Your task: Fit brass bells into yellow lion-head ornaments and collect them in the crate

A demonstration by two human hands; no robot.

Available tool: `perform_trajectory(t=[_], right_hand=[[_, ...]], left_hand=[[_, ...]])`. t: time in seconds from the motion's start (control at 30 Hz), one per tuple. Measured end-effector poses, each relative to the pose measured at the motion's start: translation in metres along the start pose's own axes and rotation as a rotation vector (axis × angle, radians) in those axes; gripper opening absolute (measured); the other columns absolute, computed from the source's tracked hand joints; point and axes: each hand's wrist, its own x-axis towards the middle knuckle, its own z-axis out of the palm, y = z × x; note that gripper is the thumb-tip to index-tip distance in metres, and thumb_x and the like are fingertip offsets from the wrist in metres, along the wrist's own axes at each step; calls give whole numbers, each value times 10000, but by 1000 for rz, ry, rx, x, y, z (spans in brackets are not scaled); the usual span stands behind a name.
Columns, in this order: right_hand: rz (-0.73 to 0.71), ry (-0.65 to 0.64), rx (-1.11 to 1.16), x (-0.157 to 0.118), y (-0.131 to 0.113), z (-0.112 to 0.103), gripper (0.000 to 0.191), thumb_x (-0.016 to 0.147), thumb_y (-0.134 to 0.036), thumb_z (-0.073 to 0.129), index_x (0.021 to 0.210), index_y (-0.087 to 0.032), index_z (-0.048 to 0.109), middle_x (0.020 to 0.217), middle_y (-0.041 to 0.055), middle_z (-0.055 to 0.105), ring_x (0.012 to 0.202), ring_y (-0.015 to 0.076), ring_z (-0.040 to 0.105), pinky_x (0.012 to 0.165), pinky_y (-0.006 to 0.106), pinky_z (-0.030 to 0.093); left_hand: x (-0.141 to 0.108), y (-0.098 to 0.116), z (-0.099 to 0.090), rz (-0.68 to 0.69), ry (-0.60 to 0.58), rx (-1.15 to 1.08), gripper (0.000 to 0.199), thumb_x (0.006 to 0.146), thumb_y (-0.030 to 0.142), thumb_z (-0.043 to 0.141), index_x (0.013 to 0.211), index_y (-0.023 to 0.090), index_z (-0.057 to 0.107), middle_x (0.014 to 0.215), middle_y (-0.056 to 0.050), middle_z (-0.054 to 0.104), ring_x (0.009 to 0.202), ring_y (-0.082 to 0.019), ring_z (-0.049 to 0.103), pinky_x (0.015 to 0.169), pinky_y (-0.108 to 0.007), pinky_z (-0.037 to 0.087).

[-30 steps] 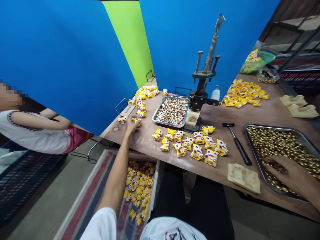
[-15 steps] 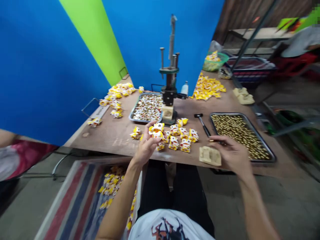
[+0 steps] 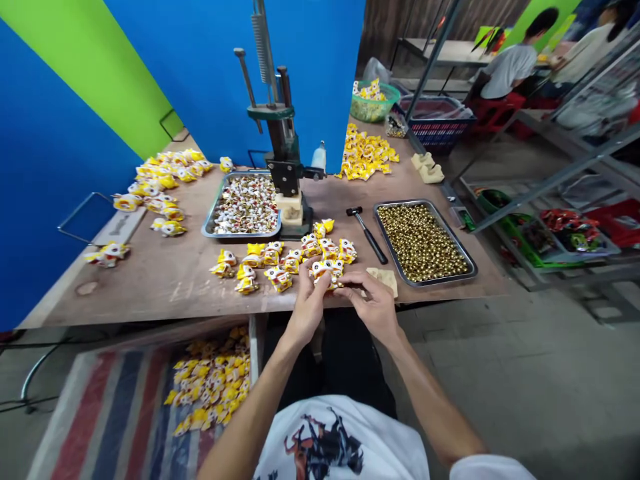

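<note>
Your right hand (image 3: 374,301) has reached the toy (image 3: 325,269) at the table's (image 3: 165,283) six-o'clock edge, so both hands now work there. Your left hand's (image 3: 307,307) fingers hold it; the right's are narrow, contents unclear.

No readable text, brand, label or number. Shirt (image 3: 390,433) front: dark and reddish-brown picture print (image 3: 323,443), horse-like figures, no legible words; small dark marks (image 3: 273,475) low on its left, near the frame edge, can't tell if lettering. Grey strip (image 3: 121,228) on the table's (image 3: 165,290) left side: dark mark, too small to read. Held toy (image 3: 330,268): face markings, no legible letters. Pale bottle (image 3: 319,159) by the press (image 3: 284,167): nothing legible. Coloured packets (image 3: 570,223) on the shelf at right: too blurred to read.
</note>
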Motion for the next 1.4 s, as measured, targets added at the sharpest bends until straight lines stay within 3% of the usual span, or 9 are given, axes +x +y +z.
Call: perform_trajectory(t=[0.17,0.4,0.6,0.77,0.9,1.1,1.23,1.33,1.4], right_hand=[[-40,12,-78,-3,1,1,119,1058,-307,815,1163,-253,830,1069,56,852,973,227,818,923,375,701],[-229,4,-281,-9,1,6,119,1126,-272,707,1187,-257,809,1023,68,849,933,237,808,866,392,692],[-310,18,-352,-15,-1,9,307,1134,-214,676,1434,-267,711,1137,91,835,996,245,798,914,401,678],[-416,-55,-432,-25,7,11,412,1152,-157,579,1551,-255,610,1265,140,796,1186,289,773,1010,467,665],[-506,-111,-445,-28,18,15,365,1153,-180,542,1513,-229,581,1196,156,771,1103,312,762,931,502,668],[-520,-287,-478,-29,31,22,279,1150,-126,513,1411,-183,591,1129,127,746,1032,279,722,891,437,650],[-514,-394,-542,-20,43,23,223,1170,-169,520,1367,-174,625,1125,120,751,1029,278,704,891,418,620],[-607,-479,-652,-4,54,26,225,1164,-193,543,1334,-153,684,1112,131,762,1017,299,678,925,442,584],[-676,-541,-729,11,61,28,252,1140,-143,539,1319,-134,717,1120,145,767,1038,312,665,951,447,555]], left_hand=[[0,-5,-1,56,-12,103,530,1067,559,708,1534,387,526,1398,-91,640,1348,-310,638,1124,-476,590],[-10,-7,-1,243,-12,245,405,1154,543,541,1507,345,547,1612,-94,502,1595,-298,427,1408,-485,241],[-19,-5,-6,300,-71,283,389,1194,508,440,1527,322,518,1627,-88,497,1594,-275,438,1384,-431,268],[-31,-2,-10,224,-96,283,387,1194,526,419,1499,320,542,1535,-81,559,1423,-286,543,1270,-430,398],[-39,-4,-15,164,-79,262,423,1171,579,457,1482,309,550,1477,-92,596,1294,-290,598,1128,-419,508],[-41,-23,-29,-93,-67,114,602,1086,751,526,1488,306,476,1154,-78,694,883,-230,735,680,-338,600],[-50,-16,-69,-157,-62,289,768,1082,763,532,1682,337,313,1121,-82,745,726,-210,773,559,-296,598],[-36,12,-136,-2,90,458,689,1075,701,604,1628,319,454,1063,-76,764,664,-205,757,486,-263,507],[-13,41,-194,141,306,556,595,1054,633,667,1509,262,573,1029,-79,764,677,-207,744,550,-287,529]])
